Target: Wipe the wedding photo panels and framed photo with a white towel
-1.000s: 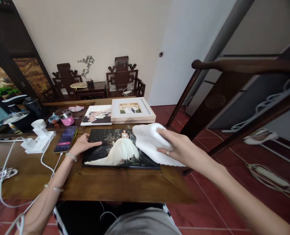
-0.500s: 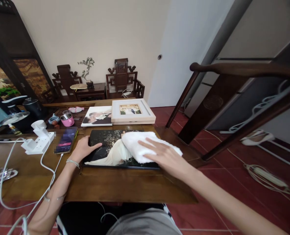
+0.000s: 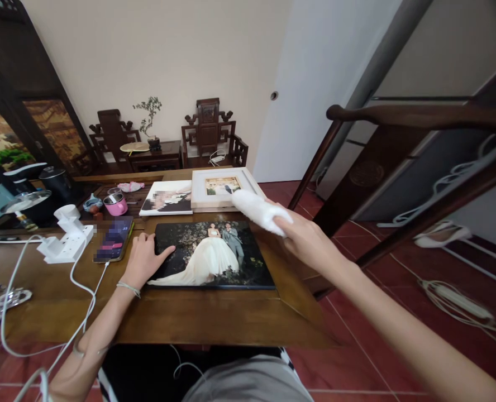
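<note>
A dark wedding photo panel [image 3: 214, 257] lies flat on the wooden table in front of me, showing a couple with a long white gown. At its left edge is my left hand [image 3: 144, 257], thumb over the picture and fingers bent along the side, holding it. My right hand [image 3: 300, 231] is closed round a fluffy white cloth [image 3: 258, 211], bunched up and raised over the panel's far right corner. The cloth covers part of the pale framed photo behind; its fingers' far side is hidden.
Behind the panel lie a pale-framed photo [image 3: 223, 185] and a photo canvas [image 3: 166, 198]. Left of my hand are a phone [image 3: 113, 240], a white power strip [image 3: 70, 245] with cables, and a pink cup [image 3: 115, 205]. A wooden chair [image 3: 365, 167] stands close on the right.
My right hand has lifted the white cloth off the panel, moving it up and away, so the couple now shows. The left hand stays at the left edge.
</note>
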Action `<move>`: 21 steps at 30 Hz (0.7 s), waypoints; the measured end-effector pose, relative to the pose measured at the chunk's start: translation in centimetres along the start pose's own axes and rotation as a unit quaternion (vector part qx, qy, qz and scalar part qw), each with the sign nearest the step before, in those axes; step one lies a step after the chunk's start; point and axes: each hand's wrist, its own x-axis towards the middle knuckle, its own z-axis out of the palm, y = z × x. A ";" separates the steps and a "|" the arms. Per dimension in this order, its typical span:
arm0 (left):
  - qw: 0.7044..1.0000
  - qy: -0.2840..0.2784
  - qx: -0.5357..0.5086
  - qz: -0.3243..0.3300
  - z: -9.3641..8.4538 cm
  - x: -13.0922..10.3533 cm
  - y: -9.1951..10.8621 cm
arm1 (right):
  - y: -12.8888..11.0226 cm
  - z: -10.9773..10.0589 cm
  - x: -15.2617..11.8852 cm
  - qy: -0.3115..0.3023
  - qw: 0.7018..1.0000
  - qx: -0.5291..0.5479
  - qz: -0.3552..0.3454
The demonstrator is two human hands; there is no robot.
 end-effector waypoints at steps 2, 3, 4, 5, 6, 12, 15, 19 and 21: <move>0.999 0.014 0.018 0.025 0.4 -0.4 0.2 | -1.7 0.8 -0.1 -0.016 0.999 -0.041 -0.030; 0.999 0.009 0.012 0.043 0.6 -0.5 0.3 | -2.6 1.2 -0.2 -0.038 0.997 -0.051 -0.053; 0.998 -0.001 -0.003 0.063 0.8 -0.6 0.3 | -3.5 1.7 -0.4 -0.067 0.993 -0.055 -0.078; 0.996 -0.014 -0.020 0.080 1.0 -0.8 0.2 | -4.4 2.1 -0.6 -0.096 0.989 -0.057 -0.098; 0.994 -0.028 -0.037 0.096 1.1 -0.9 0.1 | -5.2 2.4 -1.0 -0.122 0.984 -0.057 -0.114; 0.981 -0.075 -0.125 0.126 1.3 -1.5 -0.8 | -7.3 2.0 -3.9 -0.138 0.981 -0.039 -0.130; 0.982 -0.073 -0.135 0.110 1.3 -1.6 -0.8 | -6.6 1.9 -3.8 -0.134 0.982 -0.036 -0.130; 0.983 -0.070 -0.130 0.106 1.2 -1.7 -0.6 | -4.9 3.2 -0.9 -0.145 0.980 -0.035 -0.130; 0.984 -0.068 -0.130 0.103 1.2 -1.7 -0.6 | -4.2 4.0 0.8 -0.143 0.982 -0.034 -0.118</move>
